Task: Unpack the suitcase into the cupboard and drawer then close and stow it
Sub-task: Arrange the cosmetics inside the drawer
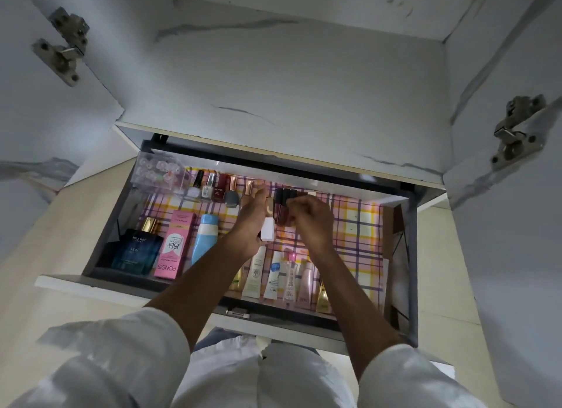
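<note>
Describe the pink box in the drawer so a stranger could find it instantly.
Look in the open drawer, at its near-left part on the checked liner. The pink box lies flat between a dark blue perfume bottle and a light blue bottle. It alone is a carton, printed BB and POND'S.

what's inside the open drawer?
Drawer holds nail polishes, blue perfume, pink box, blue bottle, tubes, clear organiser, all on a plaid liner. Hands and forearms cover the middle.
</note>
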